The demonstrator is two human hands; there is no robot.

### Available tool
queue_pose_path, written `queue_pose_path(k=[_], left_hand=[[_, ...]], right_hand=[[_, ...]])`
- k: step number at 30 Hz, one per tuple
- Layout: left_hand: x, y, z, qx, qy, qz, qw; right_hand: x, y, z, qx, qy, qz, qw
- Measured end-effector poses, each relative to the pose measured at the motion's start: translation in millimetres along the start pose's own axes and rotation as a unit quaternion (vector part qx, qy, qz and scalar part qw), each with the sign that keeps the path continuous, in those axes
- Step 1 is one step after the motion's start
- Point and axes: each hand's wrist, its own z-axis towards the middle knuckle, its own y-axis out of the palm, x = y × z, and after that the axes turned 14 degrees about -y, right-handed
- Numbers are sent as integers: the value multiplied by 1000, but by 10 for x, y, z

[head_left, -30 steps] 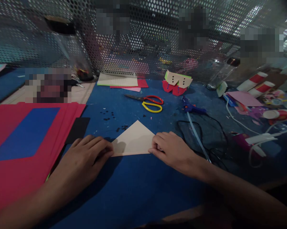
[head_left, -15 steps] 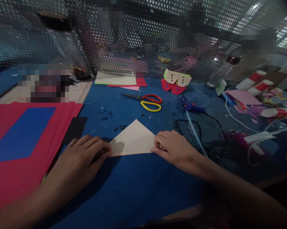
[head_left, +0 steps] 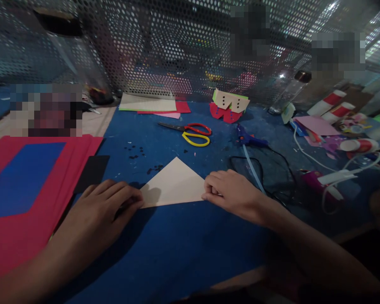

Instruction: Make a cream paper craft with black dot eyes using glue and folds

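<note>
Head view shows the left hand [head_left: 109,207] and the right hand [head_left: 229,191] pinching the left and right corners of a cream paper triangle [head_left: 175,185] on the blue table [head_left: 177,249]; for a neat crease, its near edge should probably be pressed evenly.

Cream paper triangle [head_left: 175,185] lies flat on blue tabletop [head_left: 164,245]; apex pointing away.

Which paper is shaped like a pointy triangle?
The cream paper, with the left hand at one corner and the right hand at another. It comes to one far point; the blue paper and black paper have straight far edges.
</note>
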Motion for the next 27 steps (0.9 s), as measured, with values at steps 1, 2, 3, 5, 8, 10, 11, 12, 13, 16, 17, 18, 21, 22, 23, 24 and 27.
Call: queue_pose_path(k=[1,2,3,5,8,10,11,12,13,16,17,18,21,22,23,24,27], left_hand=[[0,0,1,0,0,-1,1000],[-2,-1,2,1,2,-4,1000],[-4,-3,1,2,3,-7,1000],[-8,-11,0,5,5,-13,1000],[-2,-36,-1,-2,0,-17,1000],[7,-55,1,-11,-7,-16,1000],[11,-63,4,-16,-11,-17,1000],[13,-68,7,-21,-14,-18,1000],[12,-72,11,-26,-18,-19,999],[-4,-77,25,-27,-26,-24,999],[-10,-78,30,-25,-28,-26,999],[-16,-82,35,-23,-29,-28,999],[-27,-102,52,-27,-41,-38,998],[-33,-109,57,-35,-49,-41,997],[-42,-115,61,-41,-57,-44,997],[-55,-119,64,-47,-63,-46,996],[-107,-130,67,-55,-75,-45,995]], right_hand=[[-1,-8,0,-3,2,-3,1000],[-6,-18,0,-6,5,-5,1000],[-11,-29,0,-10,8,-4,1000],[-18,-47,-4,-15,14,-2,1000],[3,-54,-20,-14,0,-2,1000],[36,-46,-36,-12,-11,-3,1000],[54,-41,-43,-12,-16,-3,1000],[71,-37,-50,-11,-18,-3,1000],[84,-34,-56,-10,-19,-2,1000],[101,-40,-68,-8,-22,3,1000],[101,-46,-72,-8,-21,5,1000],[99,-53,-75,-9,-19,7,1000],[100,-70,-83,-15,-10,2,1000],[105,-72,-86,-16,-9,-1,1000],[112,-73,-88,-17,-9,-3,1000],[121,-73,-89,-18,-10,-3,1000],[148,-75,-90,-24,-11,4,1000]])
